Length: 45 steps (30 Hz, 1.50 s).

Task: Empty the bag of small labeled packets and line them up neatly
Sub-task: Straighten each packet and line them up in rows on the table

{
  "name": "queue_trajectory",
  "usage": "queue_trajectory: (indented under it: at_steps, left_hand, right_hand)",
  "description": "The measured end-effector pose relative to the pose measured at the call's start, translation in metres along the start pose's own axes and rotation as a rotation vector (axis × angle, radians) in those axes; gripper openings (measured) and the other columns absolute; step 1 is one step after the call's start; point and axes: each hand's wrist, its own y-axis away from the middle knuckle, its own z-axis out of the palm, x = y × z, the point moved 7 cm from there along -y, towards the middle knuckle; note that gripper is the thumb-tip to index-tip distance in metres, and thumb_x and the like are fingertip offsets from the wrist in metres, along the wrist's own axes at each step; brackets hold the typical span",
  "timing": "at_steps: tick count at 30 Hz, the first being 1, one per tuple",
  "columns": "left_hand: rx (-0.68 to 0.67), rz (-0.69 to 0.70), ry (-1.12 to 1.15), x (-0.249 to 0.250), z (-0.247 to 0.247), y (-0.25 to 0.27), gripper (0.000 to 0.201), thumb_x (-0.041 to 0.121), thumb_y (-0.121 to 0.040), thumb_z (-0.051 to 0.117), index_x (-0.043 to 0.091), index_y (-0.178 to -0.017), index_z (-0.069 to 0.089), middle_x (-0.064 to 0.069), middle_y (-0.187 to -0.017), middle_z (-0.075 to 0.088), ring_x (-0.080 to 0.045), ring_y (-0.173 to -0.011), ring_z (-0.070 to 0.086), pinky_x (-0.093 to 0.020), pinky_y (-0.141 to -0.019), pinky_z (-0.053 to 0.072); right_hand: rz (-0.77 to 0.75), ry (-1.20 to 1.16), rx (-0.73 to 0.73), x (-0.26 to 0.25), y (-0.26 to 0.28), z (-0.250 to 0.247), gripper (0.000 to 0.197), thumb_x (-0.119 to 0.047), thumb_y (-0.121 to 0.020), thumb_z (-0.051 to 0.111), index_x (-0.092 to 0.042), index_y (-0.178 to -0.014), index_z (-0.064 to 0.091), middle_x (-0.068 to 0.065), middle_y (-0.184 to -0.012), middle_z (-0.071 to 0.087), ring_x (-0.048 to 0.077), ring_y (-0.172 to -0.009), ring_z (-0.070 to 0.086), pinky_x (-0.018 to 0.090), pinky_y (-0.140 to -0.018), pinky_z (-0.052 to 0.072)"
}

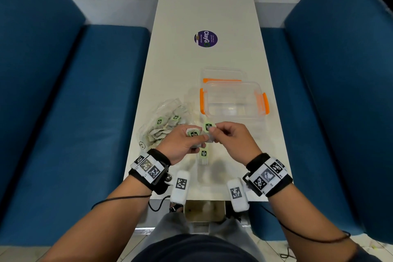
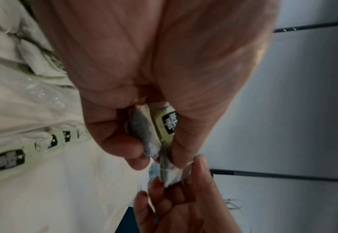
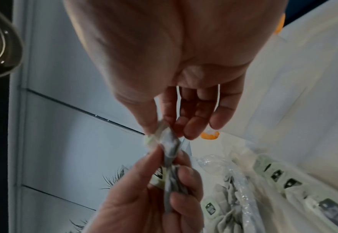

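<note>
Both hands meet above the near middle of the narrow white desk [image 1: 204, 6]. The left hand [image 1: 182, 142] has its fingers and thumb curled round a small bunch of packets [image 1: 194, 134], green label up, while the right hand [image 1: 231, 140] pinches the end of one packet [image 1: 208, 127] between thumb and forefinger, its other fingers loosely spread. The two hands touch at the packets. Under them one more packet [image 1: 203, 156] lies flat on the desk, lengthwise toward the person. The clear plastic bag [image 1: 161, 125], crumpled and holding many packets, lies just left of the hands, its outer side close to the desk's left edge. A clear box [image 1: 234, 100] with orange clips sits just beyond the right hand, toward the right edge, with its lid [image 1: 222, 75] behind it. A round purple sticker [image 1: 205, 38] lies farther up the middle. Bare desk surface runs from the lid to the far end, and a strip shows between the hands and the near edge. Blue benches [image 1: 63, 112] flank both long sides.
</note>
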Motion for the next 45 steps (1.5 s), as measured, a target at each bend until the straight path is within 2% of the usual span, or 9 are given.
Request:
queue_trajectory:
  at_steps: [2,7,12,15,20,26,31,39,45]
  left_hand:
    - [-0.003,0.023,-0.102,0.001,0.0,0.001,0.006,0.005,-0.091,0.074,0.003,-0.096,0.071,-0.029,-0.093,0.069,-0.02,-0.076,0.062,-0.026,-0.064,0.051]
    - [-0.006,0.076,-0.259,0.005,-0.002,0.0,0.006,0.01,-0.088,0.078,0.011,-0.092,0.073,-0.009,-0.081,0.068,-0.019,-0.079,0.064,-0.028,-0.067,0.053]
    - [0.002,0.094,-0.265,0.007,-0.005,-0.002,0.012,0.008,-0.091,0.075,0.019,-0.085,0.075,-0.012,-0.08,0.067,-0.023,-0.078,0.06,-0.027,-0.065,0.05]
    - [-0.003,0.093,-0.259,0.003,-0.007,-0.002,0.02,0.008,-0.091,0.075,0.025,-0.08,0.076,-0.01,-0.078,0.066,-0.021,-0.077,0.061,-0.028,-0.065,0.05]
    - [0.063,-0.021,-0.194,-0.017,-0.019,-0.008,0.026,0.004,-0.095,0.067,0.013,-0.12,0.068,-0.005,-0.097,0.073,-0.019,-0.086,0.069,-0.03,-0.076,0.056]
    - [0.044,-0.085,-0.123,-0.027,-0.03,-0.006,0.038,-0.016,-0.091,0.047,0.012,-0.105,0.068,-0.009,-0.104,0.074,-0.022,-0.096,0.07,-0.035,-0.083,0.056]
    - [0.037,-0.066,-0.176,-0.032,-0.037,-0.005,0.038,-0.016,-0.093,0.046,0.004,-0.118,0.066,-0.011,-0.114,0.075,-0.02,-0.103,0.071,-0.03,-0.081,0.058]
    - [0.079,-0.049,-0.147,-0.04,-0.043,-0.005,0.027,-0.01,-0.097,0.056,0.006,-0.116,0.065,-0.009,-0.1,0.077,-0.018,-0.088,0.073,-0.028,-0.077,0.06]
    - [0.1,-0.045,-0.091,-0.04,-0.045,-0.004,0.026,-0.006,-0.096,0.062,0.004,-0.12,0.063,-0.008,-0.096,0.077,-0.019,-0.084,0.074,-0.027,-0.072,0.059]
  right_hand:
    - [-0.004,0.002,-0.021,0.0,-0.004,0.001,0.019,-0.022,-0.097,0.07,-0.01,-0.082,0.074,0.013,-0.077,0.072,0.028,-0.073,0.064,0.045,-0.081,0.055]
    - [-0.025,0.013,0.034,0.001,-0.006,0.003,0.022,-0.021,-0.097,0.069,-0.006,-0.081,0.071,0.012,-0.074,0.072,0.033,-0.074,0.065,0.044,-0.079,0.056]
    - [0.008,-0.022,0.02,0.012,-0.003,0.006,0.013,-0.024,-0.096,0.071,-0.015,-0.086,0.073,0.003,-0.077,0.073,0.012,-0.068,0.062,0.028,-0.071,0.055]
    - [0.038,0.101,-0.072,0.023,0.0,0.009,0.024,-0.026,-0.095,0.072,-0.008,-0.079,0.07,0.015,-0.074,0.066,0.013,-0.066,0.059,0.025,-0.067,0.048]
    - [0.13,0.107,-0.006,0.053,-0.007,0.001,0.032,-0.024,-0.094,0.072,0.006,-0.082,0.066,0.009,-0.067,0.058,0.011,-0.06,0.058,0.019,-0.061,0.048]
    - [0.329,0.307,-0.148,0.121,0.0,0.018,0.038,-0.032,-0.092,0.074,0.002,-0.076,0.066,0.002,-0.062,0.052,0.014,-0.058,0.051,0.026,-0.062,0.043]
    - [0.386,0.445,-0.246,0.15,0.009,0.041,0.043,-0.031,-0.091,0.073,-0.01,-0.06,0.053,0.004,-0.062,0.038,0.018,-0.056,0.035,0.029,-0.055,0.032]
    - [0.463,0.468,-0.205,0.157,0.007,0.051,0.029,-0.037,-0.088,0.078,-0.009,-0.08,0.078,0.001,-0.067,0.066,0.017,-0.06,0.055,0.028,-0.058,0.048]
    - [0.456,0.484,-0.117,0.14,0.007,0.041,0.031,-0.049,-0.087,0.074,-0.023,-0.097,0.061,-0.008,-0.093,0.062,0.014,-0.085,0.061,0.028,-0.068,0.046]
